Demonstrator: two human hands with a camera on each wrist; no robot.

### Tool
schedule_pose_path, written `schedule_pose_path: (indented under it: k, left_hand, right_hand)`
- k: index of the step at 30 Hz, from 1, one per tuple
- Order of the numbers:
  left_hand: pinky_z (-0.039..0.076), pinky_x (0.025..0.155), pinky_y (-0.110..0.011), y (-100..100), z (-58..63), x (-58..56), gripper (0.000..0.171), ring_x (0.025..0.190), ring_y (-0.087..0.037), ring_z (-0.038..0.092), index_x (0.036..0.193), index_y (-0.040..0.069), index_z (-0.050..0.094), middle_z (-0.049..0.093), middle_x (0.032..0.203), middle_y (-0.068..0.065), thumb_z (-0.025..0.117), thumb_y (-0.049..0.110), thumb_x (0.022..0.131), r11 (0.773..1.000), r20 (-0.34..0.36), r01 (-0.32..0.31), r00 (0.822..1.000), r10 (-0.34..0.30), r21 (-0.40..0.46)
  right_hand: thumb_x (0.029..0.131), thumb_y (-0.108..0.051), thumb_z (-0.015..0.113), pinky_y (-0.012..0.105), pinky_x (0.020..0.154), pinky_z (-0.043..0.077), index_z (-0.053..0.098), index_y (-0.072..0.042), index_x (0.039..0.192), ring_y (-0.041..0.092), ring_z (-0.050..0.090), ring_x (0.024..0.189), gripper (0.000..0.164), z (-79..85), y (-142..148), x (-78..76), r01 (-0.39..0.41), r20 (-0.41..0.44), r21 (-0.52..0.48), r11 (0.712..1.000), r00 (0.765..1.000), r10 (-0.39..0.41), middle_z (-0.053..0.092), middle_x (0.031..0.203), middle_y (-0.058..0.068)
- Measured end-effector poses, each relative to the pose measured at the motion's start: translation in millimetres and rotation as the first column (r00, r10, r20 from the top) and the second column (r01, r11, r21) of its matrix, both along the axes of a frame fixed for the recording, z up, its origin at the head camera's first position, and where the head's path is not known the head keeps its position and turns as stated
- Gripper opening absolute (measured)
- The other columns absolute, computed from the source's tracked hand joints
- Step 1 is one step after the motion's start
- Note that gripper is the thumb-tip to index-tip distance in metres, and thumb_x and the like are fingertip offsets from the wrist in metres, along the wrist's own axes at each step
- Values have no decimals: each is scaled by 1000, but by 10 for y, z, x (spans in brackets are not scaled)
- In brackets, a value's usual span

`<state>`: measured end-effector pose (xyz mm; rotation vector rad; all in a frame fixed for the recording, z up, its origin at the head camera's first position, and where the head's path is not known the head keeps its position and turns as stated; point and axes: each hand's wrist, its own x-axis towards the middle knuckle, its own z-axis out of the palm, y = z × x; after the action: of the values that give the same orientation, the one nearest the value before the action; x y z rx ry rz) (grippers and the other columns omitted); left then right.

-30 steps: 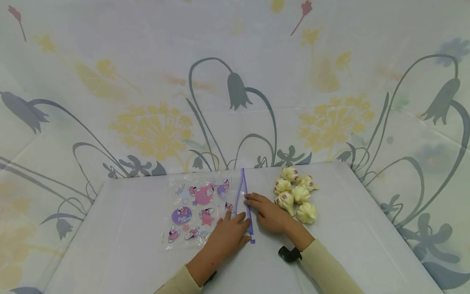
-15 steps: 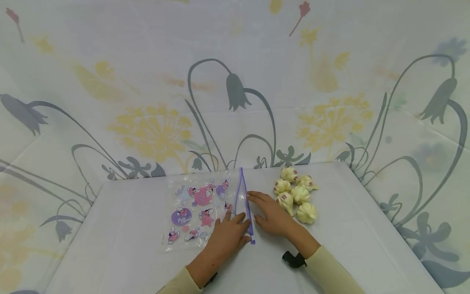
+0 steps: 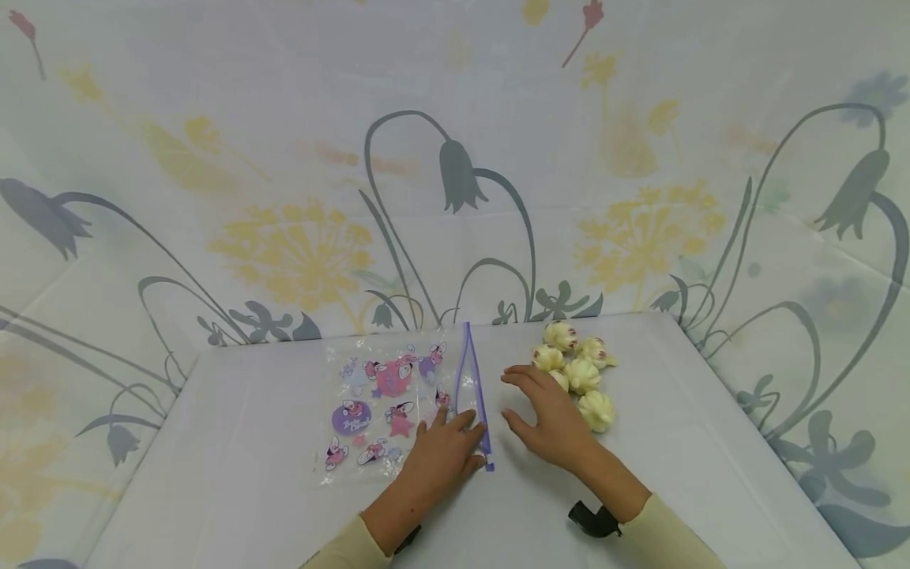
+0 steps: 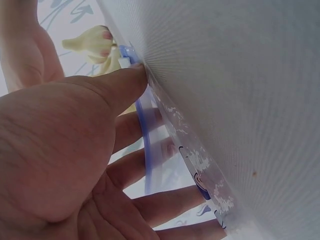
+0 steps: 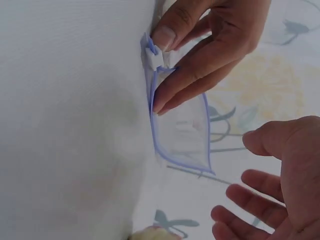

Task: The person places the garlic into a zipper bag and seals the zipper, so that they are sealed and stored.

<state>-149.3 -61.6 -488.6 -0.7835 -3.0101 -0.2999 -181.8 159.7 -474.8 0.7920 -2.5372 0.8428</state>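
A clear zip bag (image 3: 394, 419) printed with pink and purple cartoon figures lies flat on the table, its purple zip edge (image 3: 478, 379) towards the right. In the right wrist view its mouth (image 5: 180, 130) gapes, and a white slider (image 5: 155, 57) sits at the near end. My left hand (image 3: 441, 449) rests on the bag beside the mouth, fingers spread and thumb by the slider. My right hand (image 3: 550, 419) is held apart from the bag, fingers loosely bent with nothing in them. Just beyond it lie several garlic bulbs (image 3: 584, 376), one partly hidden by that hand.
The white table (image 3: 249, 442) backs onto a flower-printed cloth (image 3: 455, 261) that also rises at both sides. A black wrist device (image 3: 596, 520) sits below my right wrist.
My right hand has let go of the purple zip edge and drawn back to the right, nearer the garlic. My left hand and the bag have stayed in place.
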Motion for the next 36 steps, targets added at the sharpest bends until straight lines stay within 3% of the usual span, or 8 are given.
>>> schedule_pose_path:
  k: [5,15,22,27,36]
  left_hand:
    - [51,99,-72,5,2,-7,50,143,-50,50,141,21,70,62,151,-5,76,42,97,1000,19,-3,1000,3,-1]
    - [46,104,-74,14,29,-9,49,146,-49,47,143,21,68,59,154,-5,73,42,99,1000,87,-14,996,14,-6]
    - [47,103,-73,7,41,-2,49,146,-49,46,143,21,69,59,153,-5,73,43,99,1000,78,-7,997,7,-5]
    - [47,103,-74,3,28,-15,50,146,-49,46,143,21,69,59,153,-5,74,42,99,1000,82,-12,997,11,1]
    - [46,104,-74,14,-14,-18,51,147,-49,45,144,20,68,59,154,-5,74,42,99,1000,91,-20,996,19,10]
  right_hand:
    - [88,-16,87,48,107,53,69,-5,129,29,60,133,47,2,141,55,23,-56,-16,1000,998,-24,65,138,9]
    - [83,-11,90,48,102,52,69,-4,128,28,62,126,50,95,399,189,113,-82,-35,993,990,-115,66,133,9]
    - [77,-6,93,46,95,52,69,1,126,31,64,118,54,112,571,211,166,-117,-36,985,979,-169,65,127,11]
    - [74,-11,95,54,93,54,68,2,122,37,64,115,57,122,677,187,208,-144,-14,978,968,-208,64,123,16]
    - [67,-26,100,51,68,59,66,0,116,38,68,97,65,45,809,178,356,-154,71,932,927,-342,64,116,19]
